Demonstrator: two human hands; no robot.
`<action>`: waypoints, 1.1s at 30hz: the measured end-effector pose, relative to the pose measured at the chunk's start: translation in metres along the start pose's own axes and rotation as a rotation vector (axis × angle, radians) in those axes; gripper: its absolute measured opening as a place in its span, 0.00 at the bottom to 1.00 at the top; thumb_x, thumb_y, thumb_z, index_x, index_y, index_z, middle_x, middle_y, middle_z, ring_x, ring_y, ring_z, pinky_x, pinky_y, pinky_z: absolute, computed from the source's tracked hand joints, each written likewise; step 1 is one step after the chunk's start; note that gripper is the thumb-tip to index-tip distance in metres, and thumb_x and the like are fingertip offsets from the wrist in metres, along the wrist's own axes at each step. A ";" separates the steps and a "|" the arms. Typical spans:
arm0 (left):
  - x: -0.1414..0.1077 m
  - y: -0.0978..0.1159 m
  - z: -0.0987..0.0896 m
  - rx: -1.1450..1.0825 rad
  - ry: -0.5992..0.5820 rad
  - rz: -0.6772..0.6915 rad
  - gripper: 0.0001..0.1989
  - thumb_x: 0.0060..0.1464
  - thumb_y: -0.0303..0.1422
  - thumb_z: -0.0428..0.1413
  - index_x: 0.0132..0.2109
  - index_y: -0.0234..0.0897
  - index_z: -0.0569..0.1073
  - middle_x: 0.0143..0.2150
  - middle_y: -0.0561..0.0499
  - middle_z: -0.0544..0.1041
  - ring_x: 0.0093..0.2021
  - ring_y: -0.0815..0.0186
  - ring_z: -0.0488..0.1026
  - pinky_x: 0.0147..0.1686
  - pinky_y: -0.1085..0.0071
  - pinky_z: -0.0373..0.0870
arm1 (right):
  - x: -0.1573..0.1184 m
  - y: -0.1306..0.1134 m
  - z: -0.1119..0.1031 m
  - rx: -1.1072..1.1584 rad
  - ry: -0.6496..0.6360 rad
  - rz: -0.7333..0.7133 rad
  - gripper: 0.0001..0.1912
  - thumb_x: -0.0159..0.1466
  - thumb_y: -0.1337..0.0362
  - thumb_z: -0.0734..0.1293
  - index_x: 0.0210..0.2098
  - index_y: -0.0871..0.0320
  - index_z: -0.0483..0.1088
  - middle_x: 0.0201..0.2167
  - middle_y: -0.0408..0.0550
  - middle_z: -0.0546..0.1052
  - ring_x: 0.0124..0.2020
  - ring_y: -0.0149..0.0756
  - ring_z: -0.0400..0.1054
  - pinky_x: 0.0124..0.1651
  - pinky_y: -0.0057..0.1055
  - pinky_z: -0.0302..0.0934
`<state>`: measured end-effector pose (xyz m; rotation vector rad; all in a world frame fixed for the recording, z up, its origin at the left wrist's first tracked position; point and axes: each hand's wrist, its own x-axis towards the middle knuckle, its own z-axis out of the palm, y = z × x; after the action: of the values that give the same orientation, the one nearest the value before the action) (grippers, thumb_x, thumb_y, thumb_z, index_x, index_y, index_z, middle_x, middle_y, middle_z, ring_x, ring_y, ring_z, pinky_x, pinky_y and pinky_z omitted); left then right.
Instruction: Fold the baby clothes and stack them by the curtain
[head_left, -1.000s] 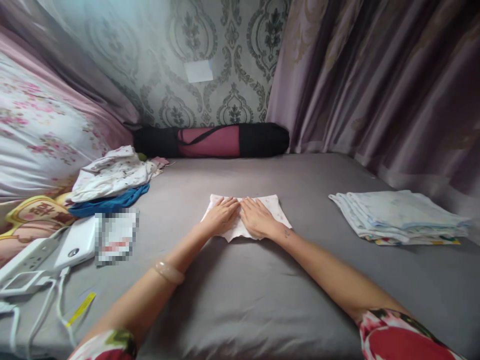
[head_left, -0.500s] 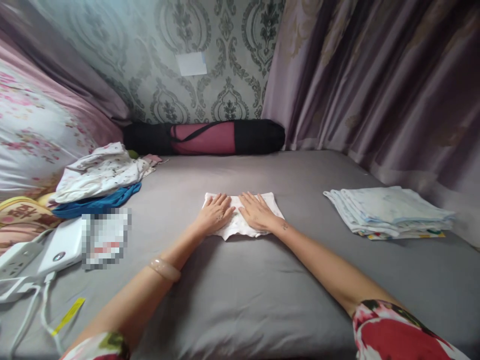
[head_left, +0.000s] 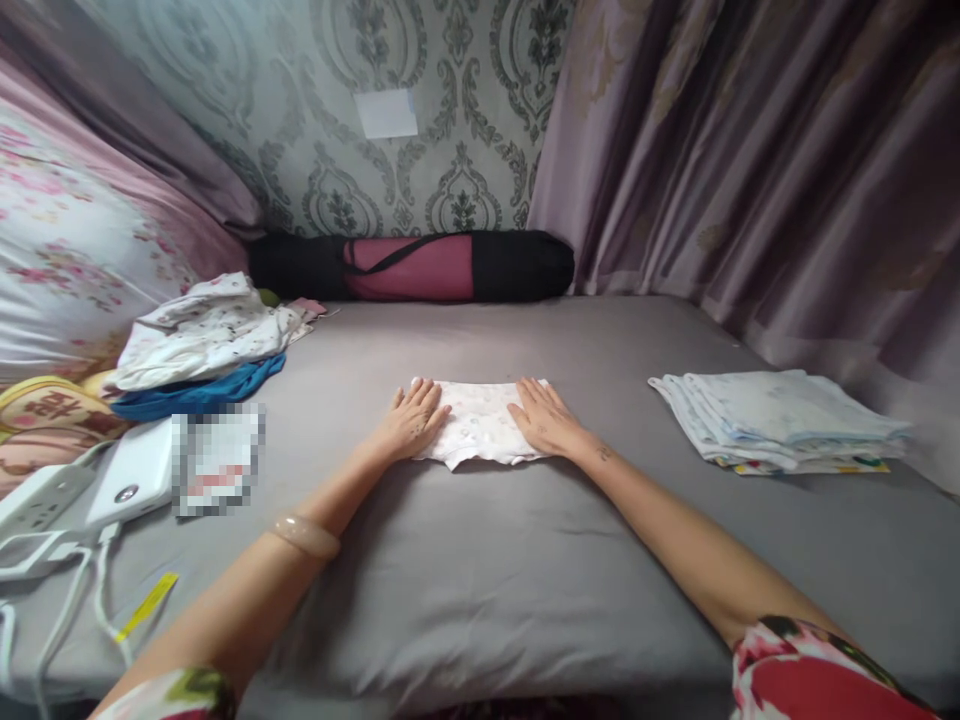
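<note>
White printed fabric [head_left: 480, 422] flat; near edge uneven.
We rest left hand [head_left: 409, 420] and right hand [head_left: 551, 420] open upon it.

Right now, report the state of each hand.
Left hand: open, palm down on the left side of the white cloth, gripping nothing.
Right hand: open, palm down on its right side, gripping nothing.

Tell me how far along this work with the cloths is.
The folded stack at right looks done. In hand is the small white cloth, lying flat under the left hand and right hand, its near edge uneven. The rumpled clothes at left are perhaps what remains.
</note>
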<state>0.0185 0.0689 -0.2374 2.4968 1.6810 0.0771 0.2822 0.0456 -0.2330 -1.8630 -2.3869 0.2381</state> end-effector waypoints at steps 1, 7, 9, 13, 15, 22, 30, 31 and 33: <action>-0.003 -0.002 -0.001 -0.004 0.006 0.003 0.32 0.66 0.45 0.33 0.69 0.32 0.53 0.72 0.43 0.50 0.72 0.56 0.41 0.68 0.52 0.40 | -0.001 0.002 -0.001 -0.003 0.006 0.010 0.38 0.70 0.50 0.42 0.68 0.74 0.48 0.70 0.63 0.49 0.71 0.46 0.39 0.70 0.43 0.32; -0.021 -0.019 0.005 -0.087 0.053 0.010 0.30 0.66 0.45 0.35 0.69 0.34 0.53 0.72 0.43 0.48 0.72 0.57 0.42 0.68 0.52 0.41 | -0.007 0.014 0.003 -0.021 -0.024 0.073 0.40 0.69 0.48 0.43 0.68 0.76 0.46 0.70 0.64 0.45 0.71 0.48 0.36 0.70 0.41 0.35; -0.024 -0.020 0.008 -0.130 0.087 0.019 0.30 0.66 0.45 0.36 0.68 0.34 0.55 0.72 0.43 0.50 0.71 0.57 0.45 0.68 0.52 0.43 | -0.006 0.014 0.002 -0.038 -0.041 0.076 0.40 0.69 0.48 0.44 0.68 0.76 0.46 0.70 0.64 0.46 0.71 0.47 0.36 0.70 0.40 0.35; -0.025 -0.020 0.012 -0.216 0.240 0.060 0.29 0.65 0.44 0.39 0.65 0.32 0.60 0.70 0.41 0.55 0.70 0.58 0.49 0.68 0.57 0.46 | -0.004 0.001 -0.007 -0.084 -0.063 0.099 0.38 0.70 0.50 0.45 0.68 0.74 0.47 0.70 0.63 0.48 0.71 0.48 0.37 0.70 0.44 0.33; -0.026 -0.021 0.013 -0.260 0.304 0.056 0.28 0.65 0.43 0.39 0.65 0.30 0.61 0.70 0.40 0.56 0.70 0.58 0.51 0.68 0.60 0.48 | -0.001 -0.015 -0.012 -0.084 -0.029 0.067 0.37 0.70 0.50 0.44 0.68 0.73 0.48 0.70 0.61 0.48 0.71 0.47 0.37 0.70 0.46 0.31; -0.026 -0.028 0.018 -0.357 0.384 0.008 0.25 0.65 0.40 0.39 0.64 0.33 0.62 0.67 0.41 0.61 0.68 0.59 0.55 0.67 0.59 0.53 | 0.011 -0.071 0.001 0.022 -0.030 -0.075 0.38 0.70 0.49 0.43 0.69 0.72 0.45 0.71 0.58 0.44 0.72 0.44 0.34 0.70 0.45 0.29; -0.024 -0.030 0.016 -0.461 0.432 -0.029 0.24 0.65 0.39 0.39 0.61 0.33 0.64 0.65 0.40 0.64 0.68 0.59 0.56 0.67 0.57 0.53 | 0.010 -0.074 0.011 -0.019 -0.027 -0.073 0.37 0.70 0.50 0.45 0.69 0.72 0.46 0.71 0.58 0.46 0.72 0.43 0.35 0.70 0.44 0.29; -0.023 -0.030 0.015 -0.485 0.435 -0.058 0.24 0.65 0.39 0.39 0.61 0.33 0.64 0.65 0.41 0.64 0.68 0.59 0.56 0.67 0.57 0.52 | 0.011 -0.076 0.009 -0.021 -0.032 -0.072 0.37 0.70 0.51 0.45 0.69 0.71 0.46 0.71 0.58 0.46 0.72 0.44 0.34 0.70 0.45 0.29; -0.024 -0.029 0.013 -0.531 0.434 -0.106 0.24 0.65 0.40 0.38 0.62 0.34 0.64 0.66 0.42 0.64 0.68 0.60 0.55 0.68 0.57 0.51 | 0.013 -0.084 0.005 -0.018 -0.025 -0.083 0.36 0.70 0.51 0.45 0.69 0.71 0.45 0.71 0.58 0.45 0.72 0.44 0.34 0.70 0.45 0.29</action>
<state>-0.0158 0.0568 -0.2540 2.0762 1.6408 0.9757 0.1982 0.0384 -0.2227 -1.7729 -2.4846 0.2352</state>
